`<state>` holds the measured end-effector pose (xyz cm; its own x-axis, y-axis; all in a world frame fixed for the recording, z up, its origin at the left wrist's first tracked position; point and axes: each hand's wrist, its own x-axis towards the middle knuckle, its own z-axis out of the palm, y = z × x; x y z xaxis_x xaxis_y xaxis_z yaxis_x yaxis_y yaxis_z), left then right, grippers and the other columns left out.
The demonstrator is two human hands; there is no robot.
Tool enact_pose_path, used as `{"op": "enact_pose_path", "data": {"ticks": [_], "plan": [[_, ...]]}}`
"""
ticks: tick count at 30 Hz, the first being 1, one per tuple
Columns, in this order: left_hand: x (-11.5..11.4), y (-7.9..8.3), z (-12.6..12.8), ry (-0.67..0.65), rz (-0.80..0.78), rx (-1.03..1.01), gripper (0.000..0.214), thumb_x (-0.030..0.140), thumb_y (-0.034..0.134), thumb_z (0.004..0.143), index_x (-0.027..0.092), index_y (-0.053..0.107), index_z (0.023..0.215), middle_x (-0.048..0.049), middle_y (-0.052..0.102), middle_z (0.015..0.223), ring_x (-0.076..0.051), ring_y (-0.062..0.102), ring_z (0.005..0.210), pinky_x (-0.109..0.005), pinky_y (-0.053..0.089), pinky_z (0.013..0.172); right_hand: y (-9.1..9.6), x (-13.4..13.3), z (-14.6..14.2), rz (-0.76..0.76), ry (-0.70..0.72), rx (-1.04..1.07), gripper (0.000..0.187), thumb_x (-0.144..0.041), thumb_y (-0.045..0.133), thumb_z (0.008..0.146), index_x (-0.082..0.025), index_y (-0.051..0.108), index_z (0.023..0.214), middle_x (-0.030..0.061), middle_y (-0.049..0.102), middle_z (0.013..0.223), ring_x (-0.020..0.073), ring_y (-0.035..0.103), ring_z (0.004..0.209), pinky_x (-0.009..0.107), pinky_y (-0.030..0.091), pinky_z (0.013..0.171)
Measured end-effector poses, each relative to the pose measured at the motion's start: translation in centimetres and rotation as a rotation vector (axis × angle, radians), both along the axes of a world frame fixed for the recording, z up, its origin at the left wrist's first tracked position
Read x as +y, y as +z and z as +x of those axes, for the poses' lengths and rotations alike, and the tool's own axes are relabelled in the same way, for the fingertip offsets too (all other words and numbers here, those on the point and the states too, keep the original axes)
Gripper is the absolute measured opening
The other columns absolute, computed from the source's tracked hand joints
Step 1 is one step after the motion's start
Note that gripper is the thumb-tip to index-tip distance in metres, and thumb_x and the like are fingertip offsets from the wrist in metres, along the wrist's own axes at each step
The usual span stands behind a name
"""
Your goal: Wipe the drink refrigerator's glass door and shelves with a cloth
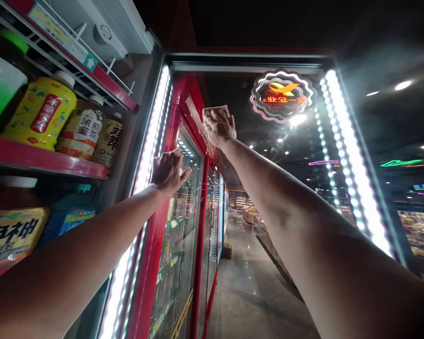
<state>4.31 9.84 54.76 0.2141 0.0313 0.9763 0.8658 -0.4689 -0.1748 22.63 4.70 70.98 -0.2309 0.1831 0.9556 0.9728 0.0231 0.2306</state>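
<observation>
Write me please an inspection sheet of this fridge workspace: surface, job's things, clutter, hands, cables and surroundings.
Surface: glass door, swung open, with lit strips down both sides and a round logo near the top.
Job's things: cloth, pressed on the glass near the door's top left.
Clutter: bottles in a row on red shelves at the left.
Hands: right hand on the cloth; left hand flat against the lit left edge, holding nothing.
Cables: nothing seen.
Surroundings: red fridges in a row, a shop aisle, and a dark ceiling with lamps.
</observation>
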Motion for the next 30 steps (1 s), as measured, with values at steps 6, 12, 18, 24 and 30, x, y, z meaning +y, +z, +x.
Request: {"op": "enact_pose_path", "data": {"ticks": [6, 12, 18, 24, 30], "plan": [[0.2, -0.1, 0.1, 0.039, 0.027, 0.026, 0.056, 0.051, 0.034, 0.102, 0.016, 0.051, 0.143, -0.0171, 0.044, 0.159, -0.037, 0.044, 0.136, -0.058, 0.04, 0.105, 0.1, 1.5, -1.7, -0.008, 0.03, -0.143, 0.051, -0.043, 0.034, 0.106, -0.038, 0.048, 0.155, -0.0068, 0.034, 0.169, 0.0247, 0.02, 0.161, 0.056, 0.01, 0.132], [-0.2, 0.0, -0.1, 0.025, -0.01, 0.026, 0.054, 0.051, 0.037, 0.101, 0.017, 0.05, 0.142, -0.017, 0.042, 0.16, -0.037, 0.043, 0.137, -0.058, 0.04, 0.106, -0.1, 1.6, -3.9, -0.003, -0.01, -0.123, 0.052, -0.041, 0.034, 0.106, -0.036, 0.047, 0.156, -0.0071, 0.033, 0.17, 0.0253, 0.018, 0.161, 0.052, 0.014, 0.132], [0.9, 0.3, -0.7, -0.045, -0.047, -0.174, 0.09, 0.074, 0.052, 0.087, 0.014, 0.035, 0.152, -0.0231, 0.026, 0.166, -0.041, 0.024, 0.153, -0.059, 0.03, 0.12, 0.2, 1.8, -4.2, -0.015, 0.008, -0.125, 0.051, -0.043, 0.033, 0.107, -0.037, 0.048, 0.155, -0.008, 0.033, 0.17, 0.0246, 0.018, 0.161, 0.056, 0.008, 0.132], [2.3, 0.5, -0.7, -0.102, -0.065, -0.17, 0.106, 0.078, 0.049, 0.085, 0.015, 0.011, 0.162, -0.0235, 0.023, 0.168, -0.042, 0.02, 0.156, -0.06, 0.02, 0.126, 0.3, 3.1, -6.9, 0.013, -0.031, -0.052, 0.055, -0.038, 0.032, 0.106, -0.03, 0.041, 0.16, -0.0007, 0.031, 0.171, 0.0309, 0.018, 0.161, 0.057, 0.01, 0.131], [2.3, 0.6, -0.7, -0.098, -0.042, -0.152, 0.106, 0.078, 0.046, 0.086, 0.011, 0.013, 0.162, -0.025, 0.024, 0.167, -0.042, 0.021, 0.156, -0.056, 0.023, 0.127, 0.0, 4.2, -8.3, -0.064, 0.031, -0.358, 0.051, -0.041, 0.036, 0.105, -0.038, 0.047, 0.155, -0.0098, 0.029, 0.171, 0.027, 0.013, 0.162, 0.052, 0.012, 0.132]]}}
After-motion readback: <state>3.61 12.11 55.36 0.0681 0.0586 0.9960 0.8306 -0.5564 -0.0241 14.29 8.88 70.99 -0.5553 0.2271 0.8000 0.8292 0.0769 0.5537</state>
